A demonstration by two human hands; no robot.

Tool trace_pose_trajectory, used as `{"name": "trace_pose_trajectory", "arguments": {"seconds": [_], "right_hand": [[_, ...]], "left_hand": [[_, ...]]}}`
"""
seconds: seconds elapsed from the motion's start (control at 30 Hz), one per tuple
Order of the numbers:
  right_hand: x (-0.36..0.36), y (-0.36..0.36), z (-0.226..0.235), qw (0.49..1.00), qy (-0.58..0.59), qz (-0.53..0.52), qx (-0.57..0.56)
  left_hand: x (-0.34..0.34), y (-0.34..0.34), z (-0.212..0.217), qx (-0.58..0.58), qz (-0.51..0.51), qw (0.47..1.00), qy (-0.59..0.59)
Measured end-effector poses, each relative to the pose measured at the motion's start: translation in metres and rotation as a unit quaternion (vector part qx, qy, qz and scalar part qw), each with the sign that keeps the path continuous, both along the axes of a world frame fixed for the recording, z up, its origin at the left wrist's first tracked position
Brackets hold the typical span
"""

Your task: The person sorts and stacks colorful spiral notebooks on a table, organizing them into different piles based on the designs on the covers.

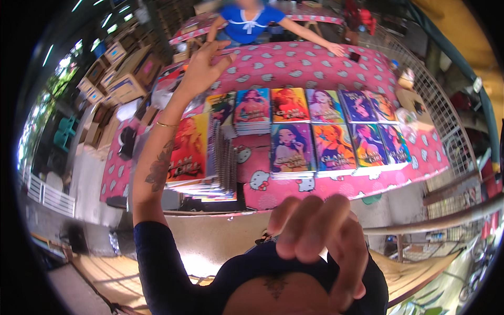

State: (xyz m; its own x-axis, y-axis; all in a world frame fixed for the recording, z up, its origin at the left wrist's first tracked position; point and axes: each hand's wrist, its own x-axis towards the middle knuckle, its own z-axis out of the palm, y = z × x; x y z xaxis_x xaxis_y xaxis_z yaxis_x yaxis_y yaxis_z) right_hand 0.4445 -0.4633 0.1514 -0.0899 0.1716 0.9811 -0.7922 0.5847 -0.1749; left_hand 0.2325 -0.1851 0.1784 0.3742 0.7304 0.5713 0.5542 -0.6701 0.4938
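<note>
My left hand [206,64] is stretched out over the far left part of the table, fingers loosely extended and thumb apart, with nothing visible in it. Close in front of me, my right hand [324,236] is raised, slightly blurred, its fingers bent and spaced from the thumb; nothing shows in it. Under my left forearm stands a stack of spiral-bound notebooks [189,147] with a red and yellow cover. Further right, two rows of notebook stacks with colourful illustrated covers lie side by side, among them a purple-orange one [292,147] and a blue one [252,105].
A pink patterned cloth [268,197] covers the table. Across it, a person in a blue top [251,23] rests a hand near a dark phone [355,56]. Cardboard boxes [128,79] are piled at left. A metal grid [446,94] runs along the right side.
</note>
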Motion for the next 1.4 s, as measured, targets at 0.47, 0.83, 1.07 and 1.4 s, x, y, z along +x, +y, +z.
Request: {"name": "trace_pose_trajectory", "arguments": {"seconds": [0.47, 0.83, 1.07, 1.4], "right_hand": [[0.191, 0.041, 0.028, 0.995, 0.001, -0.088, 0.053], [0.581, 0.306, -0.239, 0.341, -0.380, -0.781, -0.360], [0.566, 0.319, -0.245, 0.232, -0.473, -0.759, -0.383], [0.424, 0.247, -0.100, 0.665, -0.019, -0.679, -0.311]], "left_hand": [[0.399, 0.064, -0.219, -0.074, -0.019, 0.980, 0.186], [0.464, 0.085, -0.276, -0.278, 0.093, 0.948, 0.126], [0.460, 0.086, -0.288, -0.259, 0.133, 0.947, 0.134], [0.347, 0.103, -0.105, 0.080, 0.038, 0.965, -0.248]]}}
